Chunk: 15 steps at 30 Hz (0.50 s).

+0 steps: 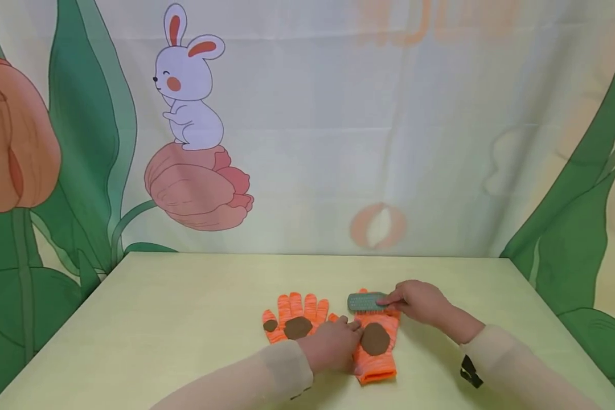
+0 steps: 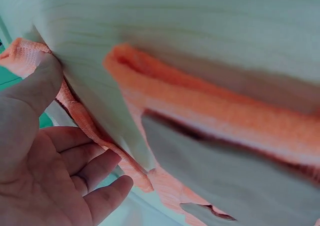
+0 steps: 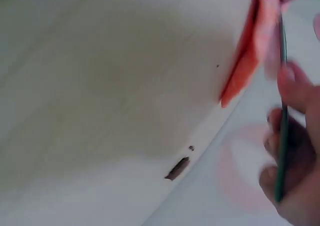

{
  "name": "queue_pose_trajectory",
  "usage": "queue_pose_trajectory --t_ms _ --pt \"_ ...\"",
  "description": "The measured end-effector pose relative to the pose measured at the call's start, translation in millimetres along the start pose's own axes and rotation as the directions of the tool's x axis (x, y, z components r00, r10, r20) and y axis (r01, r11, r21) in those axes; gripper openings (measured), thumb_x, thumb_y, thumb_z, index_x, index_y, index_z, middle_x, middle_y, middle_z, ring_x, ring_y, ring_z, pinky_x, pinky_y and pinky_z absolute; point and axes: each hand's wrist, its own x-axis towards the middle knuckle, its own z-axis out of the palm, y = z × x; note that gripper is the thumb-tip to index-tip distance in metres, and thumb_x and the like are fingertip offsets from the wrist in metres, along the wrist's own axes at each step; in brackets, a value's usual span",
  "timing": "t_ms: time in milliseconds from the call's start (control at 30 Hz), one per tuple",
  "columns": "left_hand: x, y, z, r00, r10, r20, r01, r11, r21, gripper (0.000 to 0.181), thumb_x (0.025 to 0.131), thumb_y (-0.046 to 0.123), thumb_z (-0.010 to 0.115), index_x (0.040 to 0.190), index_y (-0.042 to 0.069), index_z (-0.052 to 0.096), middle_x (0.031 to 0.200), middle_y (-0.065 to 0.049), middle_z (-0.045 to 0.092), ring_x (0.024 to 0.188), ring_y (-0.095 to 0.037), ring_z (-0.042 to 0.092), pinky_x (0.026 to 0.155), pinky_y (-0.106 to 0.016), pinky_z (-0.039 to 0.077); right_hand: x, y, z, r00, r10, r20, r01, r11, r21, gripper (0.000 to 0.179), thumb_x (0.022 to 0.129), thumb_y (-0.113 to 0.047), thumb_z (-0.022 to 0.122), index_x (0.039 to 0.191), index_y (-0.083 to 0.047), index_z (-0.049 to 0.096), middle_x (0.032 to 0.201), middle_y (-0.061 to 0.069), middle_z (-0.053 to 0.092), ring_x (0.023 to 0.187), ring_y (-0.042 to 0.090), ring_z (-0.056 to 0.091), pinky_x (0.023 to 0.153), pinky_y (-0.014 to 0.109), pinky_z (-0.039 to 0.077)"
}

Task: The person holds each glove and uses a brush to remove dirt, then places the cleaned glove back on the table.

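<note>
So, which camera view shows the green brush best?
The head view: the green brush shows its broad face and bristles, though the right hand hides part. The right wrist view gives only a thin edge; the left wrist view, nothing I can make out.

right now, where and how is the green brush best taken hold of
Probably the brush is best gripped by its handle, coming from the right, thumb against one face and fingers against the other. It looks thin edge-on in the right wrist view, and its wide bristled head lies leftward over the right-side orange glove's finger end. The right hand holds it from that side.
</note>
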Motion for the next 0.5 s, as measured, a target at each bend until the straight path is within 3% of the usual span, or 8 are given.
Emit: queue_pose_trajectory --t_ms 67,133,200,267,333,400,433,500 --pt "0.3 -0.5 -0.8 1.0 -0.005 0.004 0.005 1.0 0.0 0.076 0.09 0.057 0.072 0.153 0.02 0.05 0.161 0.009 0.046 0.146 -0.017 0.047 0.102 -0.033 0.055 1.4 -2.5 -2.4 0.992 0.061 -0.114 -0.077 0.986 -0.145 0.027 0.092 -0.011 0.073 0.116 -0.022 0.08 0.068 -0.003 0.054 0.056 0.004 0.033 0.051 0.018 0.022" --pt "0.7 -0.9 -1.4 1.0 -0.007 0.014 0.007 1.0 0.004 0.077 0.09 0.058 0.072 0.153 0.021 0.049 0.161 0.01 0.044 0.147 -0.016 0.046 0.103 -0.033 0.055 1.8 -3.9 -7.9 0.983 0.115 -0.145 -0.133 0.983 -0.124 0.027 0.093 -0.012 0.073 0.118 -0.02 0.08 0.069 -0.001 0.057 0.055 0.007 0.032 0.051 0.02 0.021" --pt "1.0 -1.2 -1.9 1.0 -0.011 0.016 0.01 1.0 0.001 0.078 0.089 0.058 0.072 0.154 0.021 0.049 0.161 0.01 0.044 0.147 -0.017 0.046 0.104 -0.033 0.054 2.3 -2.9 -13.7 0.989 0.127 -0.08 -0.124 0.991 0.041 0.027 0.095 -0.009 0.07 0.12 -0.015 0.079 0.077 0.004 0.068 0.055 0.006 0.03 0.053 0.02 0.023" --pt "1.3 -1.6 -1.9 1.0 -0.014 0.02 0.014 1.0 -0.001 0.078 0.089 0.058 0.072 0.154 0.021 0.048 0.161 0.01 0.045 0.148 -0.016 0.045 0.105 -0.032 0.053 1.9 -1.6 -15.6 0.996 0.071 0.045 -0.08 0.972 0.221 0.026 0.095 -0.008 0.069 0.12 -0.009 0.078 0.091 0.009 0.077 0.057 0.003 0.031 0.055 0.019 0.028" --pt "1.6 -1.8 -1.6 1.0 -0.02 0.02 0.021 1.0 -0.002 0.078 0.09 0.058 0.072 0.154 0.021 0.049 0.161 0.01 0.045 0.148 -0.016 0.045 0.106 -0.032 0.053 2.3 0.9 -12.6 0.991 0.002 0.133 -0.041 0.954 0.298 0.025 0.095 -0.007 0.069 0.119 -0.008 0.078 0.098 0.01 0.079 0.059 0.0 0.032 0.057 0.018 0.031" --pt "1.9 -1.8 -1.2 1.0 -0.023 0.018 0.023 1.0 -0.006 0.078 0.09 0.058 0.072 0.154 0.02 0.049 0.161 0.009 0.046 0.148 -0.016 0.045 0.106 -0.033 0.053 3.1 2.1 -7.5 0.991 -0.025 0.129 -0.008 0.969 0.246 0.025 0.094 -0.007 0.071 0.117 -0.011 0.079 0.094 0.005 0.078 0.061 -0.002 0.034 0.057 0.017 0.031" --pt "2.0 -2.0 -1.1 1.0 -0.02 0.018 0.02 1.0 -0.01 0.077 0.09 0.057 0.072 0.154 0.02 0.049 0.161 0.009 0.045 0.148 -0.016 0.045 0.106 -0.033 0.053 3.7 1.8 -4.4 0.996 -0.017 0.09 0.002 0.987 0.161 0.025 0.094 -0.008 0.071 0.117 -0.014 0.08 0.087 0.002 0.075 0.06 -0.002 0.036 0.055 0.016 0.03" --pt "2.0 -2.0 -1.2 1.0 -0.021 0.019 0.021 1.0 -0.014 0.076 0.09 0.056 0.072 0.153 0.02 0.05 0.161 0.01 0.045 0.148 -0.018 0.045 0.106 -0.034 0.053 4.9 1.3 -2.3 0.998 0.049 -0.026 -0.049 0.999 0.011 0.027 0.094 -0.009 0.072 0.117 -0.018 0.08 0.076 -0.001 0.066 0.058 0.001 0.036 0.053 0.017 0.027"
